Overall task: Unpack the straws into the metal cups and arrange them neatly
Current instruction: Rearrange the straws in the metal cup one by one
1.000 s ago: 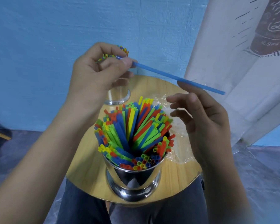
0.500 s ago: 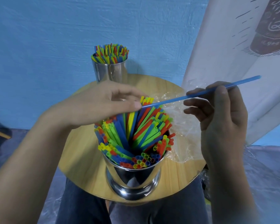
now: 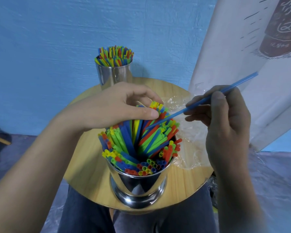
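**Blue straw at the mouth of the near cup: insertion under way**

Round wooden table carries all items. The near metal cup stands at its front edge and serves as the reference point. It is crowded with packed straws in red, yellow, green and blue, which splay outward and leave a gap at the centre. The far metal cup stands behind the near cup at the table's back edge, its straws upright and even. A clear plastic wrapper lies crumpled just right of the near cup.

The left hand reaches over the near cup's far-left side, holding the tops of the rear straws between the thumb and curled fingers. The right hand, to the right of the near cup and above the wrapper, pinches the blue straw between thumb and fingers.

Judgement on the step: the straw should be tipped closer to upright and fed into the central gap. At its present slant it is likely to ride across the other tops. The left hand would do well to hold the rear straws back until the tip is seated.

The straw runs through the right hand's pinch. Its lower tip reaches down-left to the middle of the bundle's tops, just below the left thumb. Its upper end projects up and right beyond the hand, away from the near cup.
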Demonstrator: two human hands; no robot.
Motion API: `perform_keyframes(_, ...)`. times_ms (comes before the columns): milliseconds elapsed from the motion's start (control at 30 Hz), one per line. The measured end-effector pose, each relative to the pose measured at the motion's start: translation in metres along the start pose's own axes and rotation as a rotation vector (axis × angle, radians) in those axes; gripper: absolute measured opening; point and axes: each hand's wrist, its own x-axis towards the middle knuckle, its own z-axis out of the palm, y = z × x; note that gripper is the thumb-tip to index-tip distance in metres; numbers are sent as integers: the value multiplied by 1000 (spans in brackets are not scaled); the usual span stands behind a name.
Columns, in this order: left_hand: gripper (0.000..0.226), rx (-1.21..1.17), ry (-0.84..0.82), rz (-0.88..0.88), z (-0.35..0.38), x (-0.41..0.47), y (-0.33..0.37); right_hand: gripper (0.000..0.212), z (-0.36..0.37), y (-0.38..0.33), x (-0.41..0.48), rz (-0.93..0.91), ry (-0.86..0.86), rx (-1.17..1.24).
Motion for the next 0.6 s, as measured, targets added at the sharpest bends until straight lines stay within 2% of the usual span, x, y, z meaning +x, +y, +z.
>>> perform_keyframes(200, 22, 86, -31, -21, 0, 8, 6, 17, 3, -5, 0, 55, -71, 17)
perform_keyframes(333, 18, 140, -38, -10, 3, 10, 10, 17, 1, -8, -1, 29, -153, 20)
perform_keyframes(533, 10, 207, -48, 39, 6, 10, 10, 13, 3, -2, 0, 18, -379, -129)
perform_keyframes(600, 6, 198, -23, 58, 5, 10, 9, 15, 4, -1, -1, 18, -392, -150)
